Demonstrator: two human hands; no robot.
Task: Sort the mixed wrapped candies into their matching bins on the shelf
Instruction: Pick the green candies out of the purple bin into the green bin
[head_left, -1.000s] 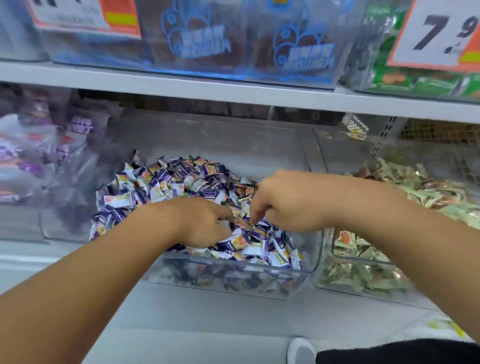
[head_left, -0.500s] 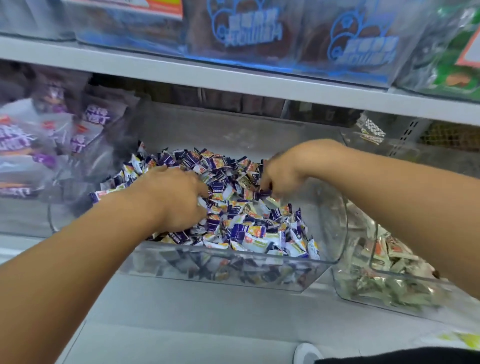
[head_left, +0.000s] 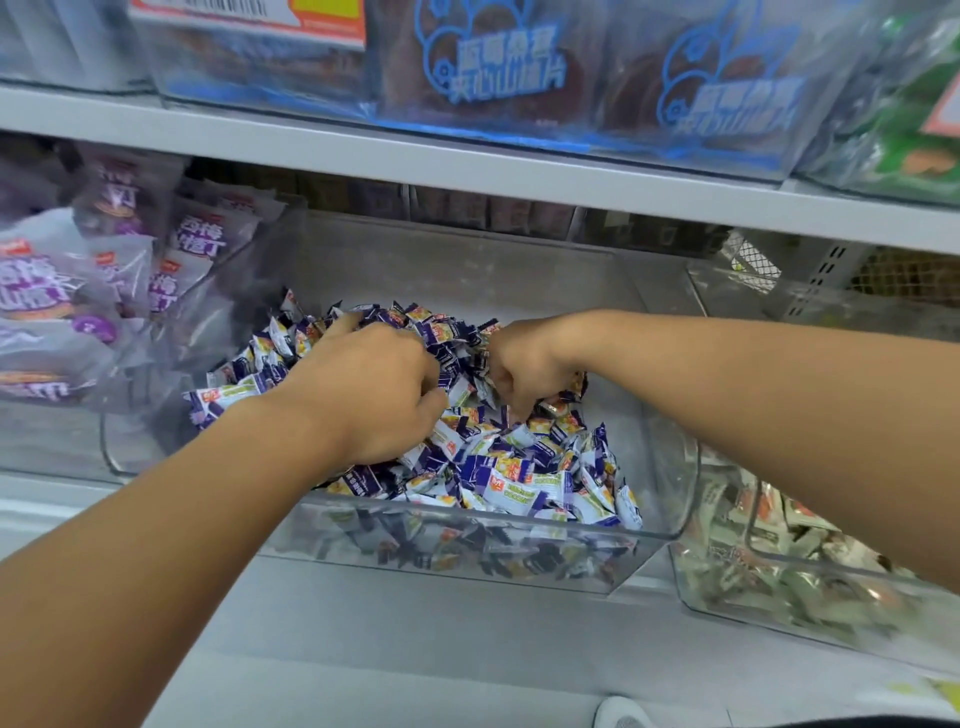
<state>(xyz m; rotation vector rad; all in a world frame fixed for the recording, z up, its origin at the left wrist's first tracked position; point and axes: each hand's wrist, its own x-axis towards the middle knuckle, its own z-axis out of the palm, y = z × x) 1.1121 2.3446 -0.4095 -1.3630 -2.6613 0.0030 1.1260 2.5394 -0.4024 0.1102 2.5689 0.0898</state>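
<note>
Two bare forearms reach over the clear bin's front wall (head_left: 467, 525). The left hand (head_left: 374, 395) lies knuckles-up on the purple-and-white candies (head_left: 519, 467), fingers curled into the heap; the right hand (head_left: 524, 369) has its fingers bunched downward among wrappers. What either grasps I cannot tell. Right of the fingers sits a bin of green-wrapped candies (head_left: 789, 561); left, purple bags (head_left: 78, 291). Beyond, the upper shelf (head_left: 467, 166).

Both hands — left hand (head_left: 374, 395), right hand (head_left: 524, 366) — sit in the middle bin (head_left: 467, 545) of candies (head_left: 519, 467) (bagged snacks (head_left: 62, 291) left, another bin (head_left: 779, 597) right) under the upper shelf (head_left: 467, 166).
</note>
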